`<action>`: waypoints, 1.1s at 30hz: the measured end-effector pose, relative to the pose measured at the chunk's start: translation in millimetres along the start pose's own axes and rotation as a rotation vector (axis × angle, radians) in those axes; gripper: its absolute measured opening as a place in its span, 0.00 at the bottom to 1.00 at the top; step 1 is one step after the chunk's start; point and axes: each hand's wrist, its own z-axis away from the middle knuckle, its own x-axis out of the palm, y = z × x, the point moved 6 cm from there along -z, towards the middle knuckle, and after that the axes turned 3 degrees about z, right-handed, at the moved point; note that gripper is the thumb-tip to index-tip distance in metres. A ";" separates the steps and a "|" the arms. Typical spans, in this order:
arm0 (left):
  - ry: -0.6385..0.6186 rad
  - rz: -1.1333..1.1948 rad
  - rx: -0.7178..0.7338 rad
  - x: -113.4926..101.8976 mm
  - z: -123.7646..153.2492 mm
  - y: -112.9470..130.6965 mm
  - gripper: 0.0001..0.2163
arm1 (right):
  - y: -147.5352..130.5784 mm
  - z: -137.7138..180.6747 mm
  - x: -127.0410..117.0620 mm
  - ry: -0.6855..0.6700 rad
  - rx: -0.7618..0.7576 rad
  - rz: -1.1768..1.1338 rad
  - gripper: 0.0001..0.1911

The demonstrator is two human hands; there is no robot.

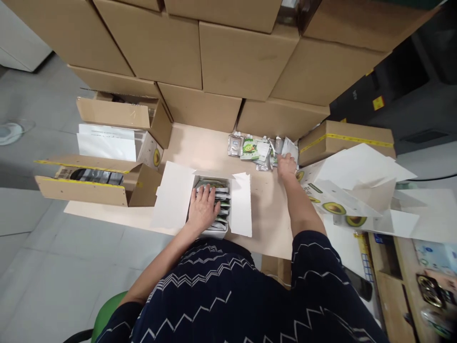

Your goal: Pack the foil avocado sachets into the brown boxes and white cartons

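A white carton with its flaps folded out stands at the table's front edge, holding a row of green and silver pouches. My left hand lies over these pouches with its fingers stretched flat. To the right at the back, several loose spouted pouches form a small heap, some silver and some with green avocado print. My right hand is at the heap's right end, its fingers bent against a silver-white pouch; the fingertips are partly hidden.
Stacked brown cartons wall off the back of the table. Opened boxes stand at the left. A closed brown box and white avocado-printed cartons crowd the right side. A phone lies at the lower right.
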 end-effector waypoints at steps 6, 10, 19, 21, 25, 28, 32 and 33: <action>0.004 -0.021 0.004 -2.0 1.7 1.2 0.26 | -4.5 -31.6 -9.7 -0.109 -0.075 0.038 0.21; 0.008 0.011 -0.012 -2.4 1.6 0.2 0.26 | -20.7 -8.2 -13.3 -0.057 -0.124 0.030 0.20; 0.015 0.018 0.005 0.2 0.2 -0.6 0.26 | -53.3 179.1 50.3 0.048 -0.231 -0.149 0.16; 0.017 0.019 0.007 0.1 0.1 -0.5 0.26 | -55.5 202.3 63.0 -0.031 -0.224 -0.179 0.16; 0.014 0.014 0.013 -0.2 -0.1 0.4 0.26 | -45.9 200.0 62.0 -0.062 -0.004 -0.291 0.29; 0.015 0.005 0.010 -0.4 -0.1 0.8 0.26 | -39.2 178.4 60.2 -0.135 0.206 -0.341 0.49; 0.015 0.005 0.005 -0.5 0.4 1.4 0.26 | -51.6 161.5 62.3 -0.295 0.193 -0.282 0.45; 0.015 0.009 0.004 -0.5 0.5 1.5 0.26 | -56.2 161.1 60.1 -0.290 0.150 -0.249 0.40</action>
